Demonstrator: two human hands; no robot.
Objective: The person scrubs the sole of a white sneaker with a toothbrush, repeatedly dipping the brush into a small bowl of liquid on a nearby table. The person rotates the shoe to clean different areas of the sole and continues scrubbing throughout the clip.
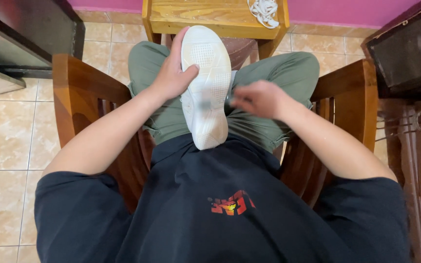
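Note:
A white sneaker lies sole-up on my lap, toe pointing away from me. My left hand grips its left side, thumb pressed on the sole. My right hand is blurred at the shoe's right edge, fingers curled; whether it holds anything is unclear. I sit in a wooden armchair, wearing green trousers and a dark shirt.
A small light wooden table stands in front of my knees with a bundle of white laces on it. Dark furniture sits at the upper left and another dark piece at the right. The floor is beige tile.

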